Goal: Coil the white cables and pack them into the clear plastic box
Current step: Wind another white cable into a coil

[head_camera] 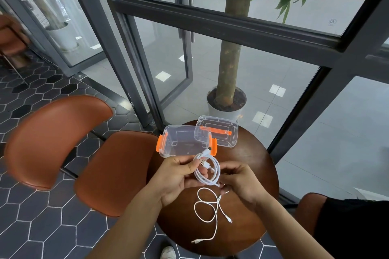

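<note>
A coiled white cable (207,169) hangs in the air above the small round wooden table (252,157). My left hand (179,176) grips the coil's left side, thumb near its USB plug. My right hand (237,181) pinches the coil's lower right. A second white cable (207,212) lies loose and uncoiled on the table below my hands. The clear plastic box (185,141) with orange latches stands open at the table's far left edge, nothing inside it. Its clear lid (219,133) with an orange handle lies behind and to the right of it.
Two brown leather chairs (52,139) stand to the left of the table on a dark hexagon-tiled floor. A potted tree (227,99) and glass walls with dark frames are behind. A white shoe (168,252) shows below the table edge.
</note>
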